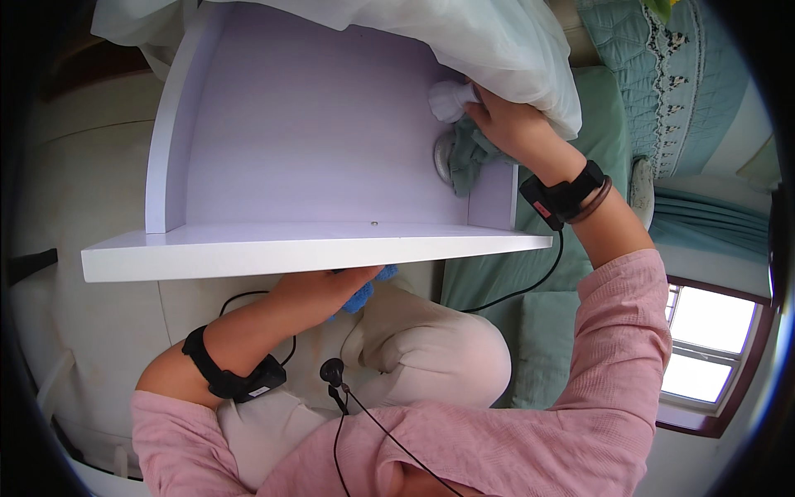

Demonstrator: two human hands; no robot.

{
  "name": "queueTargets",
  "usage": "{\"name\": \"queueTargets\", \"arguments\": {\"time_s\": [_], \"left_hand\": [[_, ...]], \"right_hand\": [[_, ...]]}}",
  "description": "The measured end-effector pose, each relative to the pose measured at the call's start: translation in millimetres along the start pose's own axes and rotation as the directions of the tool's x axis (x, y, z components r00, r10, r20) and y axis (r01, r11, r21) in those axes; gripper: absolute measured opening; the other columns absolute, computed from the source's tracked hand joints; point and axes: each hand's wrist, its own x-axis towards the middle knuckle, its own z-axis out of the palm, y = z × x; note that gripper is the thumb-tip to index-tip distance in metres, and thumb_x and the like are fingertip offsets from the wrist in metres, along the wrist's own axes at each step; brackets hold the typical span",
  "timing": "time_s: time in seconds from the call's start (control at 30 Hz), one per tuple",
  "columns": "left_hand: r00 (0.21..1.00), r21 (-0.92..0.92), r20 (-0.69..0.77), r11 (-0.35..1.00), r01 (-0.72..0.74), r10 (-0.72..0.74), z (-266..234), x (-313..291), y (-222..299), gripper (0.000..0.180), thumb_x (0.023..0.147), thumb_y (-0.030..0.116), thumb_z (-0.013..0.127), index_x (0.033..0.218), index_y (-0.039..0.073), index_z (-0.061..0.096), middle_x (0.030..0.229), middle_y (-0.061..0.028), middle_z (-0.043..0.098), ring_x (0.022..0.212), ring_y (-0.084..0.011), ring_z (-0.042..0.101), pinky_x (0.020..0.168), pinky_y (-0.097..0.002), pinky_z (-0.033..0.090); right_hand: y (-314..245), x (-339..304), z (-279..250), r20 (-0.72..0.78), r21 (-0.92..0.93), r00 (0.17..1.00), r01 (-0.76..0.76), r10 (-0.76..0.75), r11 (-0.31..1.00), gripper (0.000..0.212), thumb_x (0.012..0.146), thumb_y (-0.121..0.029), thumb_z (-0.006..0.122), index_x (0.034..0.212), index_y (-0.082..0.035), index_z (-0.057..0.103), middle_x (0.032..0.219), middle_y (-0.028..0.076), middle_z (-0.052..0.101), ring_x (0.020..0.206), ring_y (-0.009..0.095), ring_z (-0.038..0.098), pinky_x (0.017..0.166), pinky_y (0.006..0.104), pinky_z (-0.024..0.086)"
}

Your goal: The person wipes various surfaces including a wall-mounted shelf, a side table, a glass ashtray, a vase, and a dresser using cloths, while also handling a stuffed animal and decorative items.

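Note:
At the far right corner of a drawer (pixel 315 124), my right hand (pixel 501 120) closes on a bunched white, ruffled item (pixel 450 101), whose kind I cannot make out. Below that hand a grey-green cloth (pixel 470 161) lies crumpled against the drawer's right wall, beside a rounded pale silvery object (pixel 444 157). My left hand (pixel 360 277) is under the drawer's front panel (pixel 315 255), closed on a bunched blue cloth (pixel 358 298) that shows around it. The panel hides most of its fingers.
White sheer fabric (pixel 497 41) drapes over the drawer's back and right side. To the right stand a green-covered bed (pixel 596 99) and a quilted teal cover (pixel 704 91). Black cables (pixel 530 286) run from my wrist devices. My bent knee (pixel 464 356) is beneath the panel.

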Motion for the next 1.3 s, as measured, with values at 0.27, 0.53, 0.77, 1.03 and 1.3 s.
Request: {"name": "queueTargets", "arguments": {"time_s": [0.27, 0.53, 0.77, 1.03, 1.3], "left_hand": [[0.979, 0.105, -0.079, 0.978, -0.181, 0.189, -4, 6, -16, 0.027, 0.088, 0.032, 0.053, 0.091, 0.006, 0.059, 0.064, 0.0028, 0.050, 0.053, -0.0051, 0.044, 0.044, -0.0214, 0.035], [0.995, 0.027, -0.030, 0.996, -0.091, 0.091, -3, 4, -9, 0.026, 0.087, 0.030, 0.055, 0.089, 0.005, 0.058, 0.063, 0.0026, 0.050, 0.053, -0.0050, 0.044, 0.044, -0.0218, 0.035], [0.990, 0.093, -0.051, 0.987, -0.128, 0.134, -5, 6, -8, 0.024, 0.087, 0.026, 0.056, 0.093, 0.004, 0.058, 0.069, -0.0010, 0.053, 0.060, -0.0090, 0.047, 0.053, -0.0246, 0.039], [0.985, 0.083, -0.071, 0.985, -0.154, 0.160, -4, 7, -14, 0.024, 0.086, 0.028, 0.057, 0.091, 0.004, 0.059, 0.073, -0.0035, 0.056, 0.065, -0.0127, 0.051, 0.059, -0.0275, 0.043], [0.954, 0.151, -0.082, 0.950, -0.274, 0.288, -7, 1, -14, 0.024, 0.087, 0.028, 0.055, 0.093, 0.005, 0.059, 0.074, -0.0041, 0.056, 0.067, -0.0134, 0.052, 0.060, -0.0277, 0.043]], "right_hand": [[-13, 1, -41, 0.521, 0.842, 0.840, -0.535, 0.153, 0.072, 0.039, 0.087, -0.026, 0.056, 0.115, 0.000, 0.053, 0.107, 0.007, 0.058, 0.093, 0.013, 0.055, 0.080, 0.0263, 0.045], [-17, 0, -46, 0.600, 0.747, 0.769, -0.637, -0.222, -0.189, 0.038, 0.089, -0.020, 0.052, 0.119, 0.003, 0.050, 0.110, 0.007, 0.057, 0.095, 0.012, 0.055, 0.084, 0.0249, 0.045], [-21, 14, -37, 0.494, 0.856, 0.870, -0.485, -0.003, 0.179, 0.042, 0.086, -0.025, 0.057, 0.118, 0.002, 0.049, 0.105, 0.009, 0.059, 0.096, 0.014, 0.053, 0.087, 0.0262, 0.042], [-42, 19, -39, 0.188, 0.492, 0.974, -0.206, 0.128, 0.846, 0.046, 0.082, -0.032, 0.061, 0.112, 0.001, 0.049, 0.088, 0.010, 0.056, 0.079, 0.018, 0.051, 0.071, 0.0284, 0.042], [-29, -24, -82, 0.117, 0.661, 0.942, -0.310, 0.314, 0.683, 0.039, 0.080, -0.020, 0.063, 0.108, 0.004, 0.051, 0.090, 0.010, 0.060, 0.078, 0.016, 0.056, 0.070, 0.0283, 0.044]]}}
